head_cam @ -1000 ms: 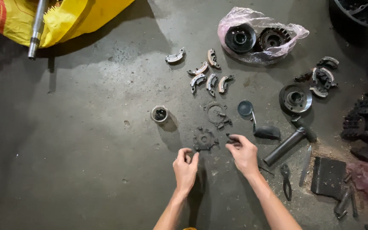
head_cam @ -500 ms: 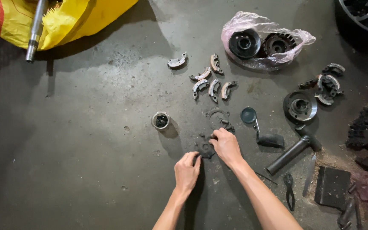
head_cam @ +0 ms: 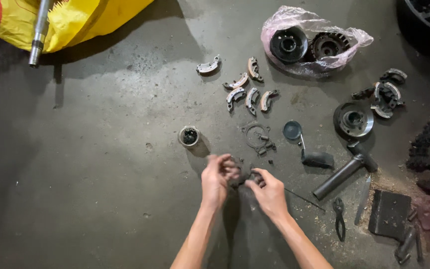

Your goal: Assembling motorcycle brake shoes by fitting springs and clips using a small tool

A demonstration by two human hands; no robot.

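Both hands meet over the floor (head_cam: 100, 174) – left hand (head_cam: 216, 175) & right hand (head_cam: 269, 192) pinch 1 small dark gear (head_cam: 239, 177) between fingertips, just below the wire clip (head_cam: 256, 137), near the small cup (head_cam: 189, 136).

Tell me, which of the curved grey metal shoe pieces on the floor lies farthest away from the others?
The curved grey metal shoe piece at the far left of the group. It lies alone, while the other five shoe pieces cluster close together to its right.
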